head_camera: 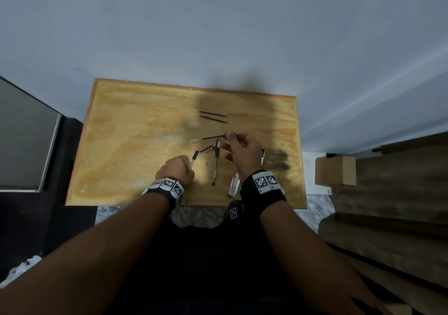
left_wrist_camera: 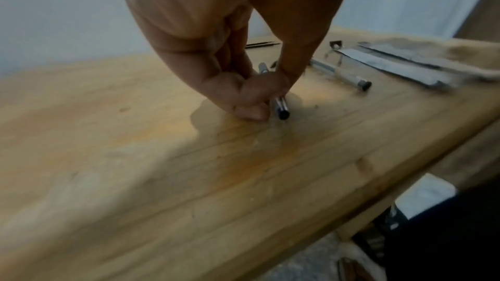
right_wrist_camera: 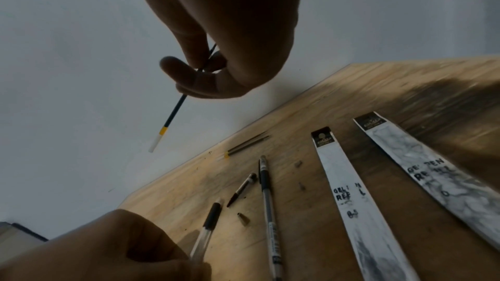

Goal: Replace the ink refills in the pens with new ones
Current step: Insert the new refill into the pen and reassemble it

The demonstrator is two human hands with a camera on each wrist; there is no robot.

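So the right hand (right_wrist_camera: 216, 67) was pinching a thin dark ink refill with a yellow band and white end (right_wrist_camera: 173, 114) up above the worn wooden table (head_camera: 121, 145), while the left hand (head_camera: 175, 170) gripped a clear plastic pen barrel with a black grip (right_wrist_camera: 208, 225) low at the near side. Looked like the insertion step: next move needed lining the refill up with the barrel's open end. Another clear pen (right_wrist_camera: 268, 200) lay just right, two white refill packets (right_wrist_camera: 349, 200) further right, two more dark refills (head_camera: 213, 117) far off.

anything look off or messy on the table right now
Mostly normal mid-job clutter. A tiny loose pen tip lies alone between the barrel the left hand grips and the whole pen, easy to lose. A dark smudge stains the table's right side.
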